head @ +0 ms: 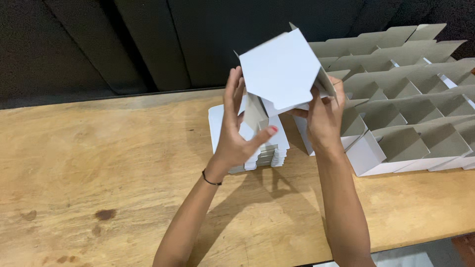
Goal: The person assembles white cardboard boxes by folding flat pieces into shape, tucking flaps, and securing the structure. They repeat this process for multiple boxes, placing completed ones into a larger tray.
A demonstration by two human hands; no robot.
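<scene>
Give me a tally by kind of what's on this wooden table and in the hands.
White cardboard box being folded, held by left hand and right hand: 1
Stack of flat white box blanks: 1
Group of assembled open boxes: 1, boxes too overlapped to count
Black wristband: 1
Total: 4

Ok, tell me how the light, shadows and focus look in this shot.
Head view: light falls from the far side, throwing arm shadows toward the camera across the wooden table; white carton bright, not blown out; dark backdrop underexposed; hands sharp, no visible blur.
</scene>
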